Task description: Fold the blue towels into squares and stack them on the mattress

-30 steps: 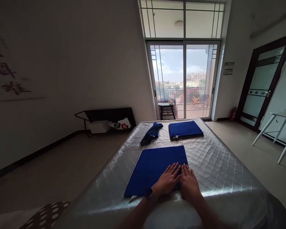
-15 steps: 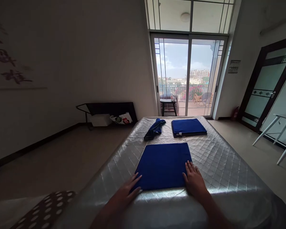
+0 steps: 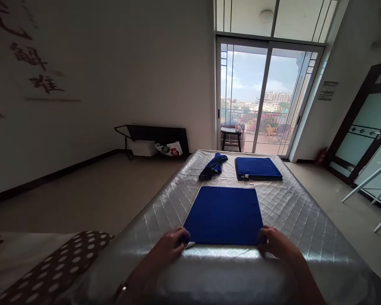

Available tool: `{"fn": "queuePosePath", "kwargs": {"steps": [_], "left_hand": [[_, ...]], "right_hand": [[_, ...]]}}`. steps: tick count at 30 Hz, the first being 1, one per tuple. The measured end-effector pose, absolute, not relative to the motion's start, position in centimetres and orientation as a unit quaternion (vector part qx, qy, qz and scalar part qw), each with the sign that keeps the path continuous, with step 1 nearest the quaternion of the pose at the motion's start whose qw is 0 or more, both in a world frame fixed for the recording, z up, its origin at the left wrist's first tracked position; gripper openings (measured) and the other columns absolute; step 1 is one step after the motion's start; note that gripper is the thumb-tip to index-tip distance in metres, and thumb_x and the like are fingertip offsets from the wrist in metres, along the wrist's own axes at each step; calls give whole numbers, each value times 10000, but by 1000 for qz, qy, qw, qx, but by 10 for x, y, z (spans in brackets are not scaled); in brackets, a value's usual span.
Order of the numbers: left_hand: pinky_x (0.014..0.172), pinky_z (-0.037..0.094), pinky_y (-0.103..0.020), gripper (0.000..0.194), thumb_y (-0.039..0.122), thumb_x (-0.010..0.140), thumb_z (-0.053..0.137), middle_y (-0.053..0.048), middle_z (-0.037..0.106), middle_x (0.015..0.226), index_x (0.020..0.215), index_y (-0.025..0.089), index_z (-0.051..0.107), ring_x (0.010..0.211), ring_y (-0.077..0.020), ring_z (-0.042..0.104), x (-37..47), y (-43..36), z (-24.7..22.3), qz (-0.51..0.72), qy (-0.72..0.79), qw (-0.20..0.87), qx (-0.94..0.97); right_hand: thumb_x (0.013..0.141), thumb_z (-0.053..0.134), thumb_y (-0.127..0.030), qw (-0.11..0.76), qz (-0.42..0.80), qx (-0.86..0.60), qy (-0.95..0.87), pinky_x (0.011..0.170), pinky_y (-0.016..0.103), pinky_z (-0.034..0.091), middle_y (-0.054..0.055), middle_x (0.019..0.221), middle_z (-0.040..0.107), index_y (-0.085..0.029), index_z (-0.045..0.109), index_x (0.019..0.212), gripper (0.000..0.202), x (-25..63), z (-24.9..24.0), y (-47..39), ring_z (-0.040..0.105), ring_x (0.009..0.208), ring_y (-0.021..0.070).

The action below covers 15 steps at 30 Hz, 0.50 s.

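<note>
A flat blue cloth (image 3: 225,216), folded to a rectangle, lies on the silvery quilted mattress (image 3: 288,207) right before me. My left hand (image 3: 173,243) is closed, its curled fingers pinching the near left corner; a bit of white shows beside them. At the near right corner my right hand (image 3: 274,241) also grips the edge between thumb and fingers. Farther back rests a neat stack of folded blue cloth (image 3: 257,168) with a small white tag at its front. A crumpled blue cloth with dark parts (image 3: 213,166) sits to the left of that stack.
Brown polka-dot fabric (image 3: 73,254) lies at the lower left. Against the wall stand a black-framed rack (image 3: 155,133), a white box (image 3: 143,148) and a printed bag (image 3: 169,149). A sliding glass door (image 3: 241,93) is beyond the bed; a white-legged table (image 3: 365,188) stands at right.
Both hands have gone from lying spread at the cloth's sides to pinching its near corners. The view has turned somewhat left, so the room appears shifted to the right.
</note>
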<state>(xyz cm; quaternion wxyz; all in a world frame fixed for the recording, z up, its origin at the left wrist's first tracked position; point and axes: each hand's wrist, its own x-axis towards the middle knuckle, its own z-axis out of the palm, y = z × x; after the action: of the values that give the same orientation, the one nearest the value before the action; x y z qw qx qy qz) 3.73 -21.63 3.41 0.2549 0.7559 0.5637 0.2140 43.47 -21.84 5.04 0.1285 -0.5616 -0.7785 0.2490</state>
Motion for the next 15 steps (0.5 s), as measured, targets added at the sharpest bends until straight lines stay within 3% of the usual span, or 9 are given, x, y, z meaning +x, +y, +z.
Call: {"fn": "queuePosePath", "kwargs": {"steps": [9,12,15], "left_hand": [[893,494,-360,258,291,714,531,-46,716,1028,925,239,671,978,-233,655,38,-214,15,206,582,178,766],[879,494,-399,291,433,747,598,-63,715,1022,955,241,665,971,-268,657,47,-217,15,193,606,120,762],[876,495,-412,336,483,751,633,-66,715,1014,981,241,661,972,-282,660,54,-217,13,176,619,78,762]], "right_hand": [[776,585,-127,91,129,-573,-804,742,235,455,25,945,709,-218,726,787,168,426,66,-222,654,842,154],[816,565,-152,122,72,-584,-799,782,247,461,30,963,711,-227,711,832,166,422,74,-224,662,913,174],[859,533,-172,169,38,-596,-784,735,244,462,30,969,716,-223,696,899,176,420,76,-226,677,853,169]]}}
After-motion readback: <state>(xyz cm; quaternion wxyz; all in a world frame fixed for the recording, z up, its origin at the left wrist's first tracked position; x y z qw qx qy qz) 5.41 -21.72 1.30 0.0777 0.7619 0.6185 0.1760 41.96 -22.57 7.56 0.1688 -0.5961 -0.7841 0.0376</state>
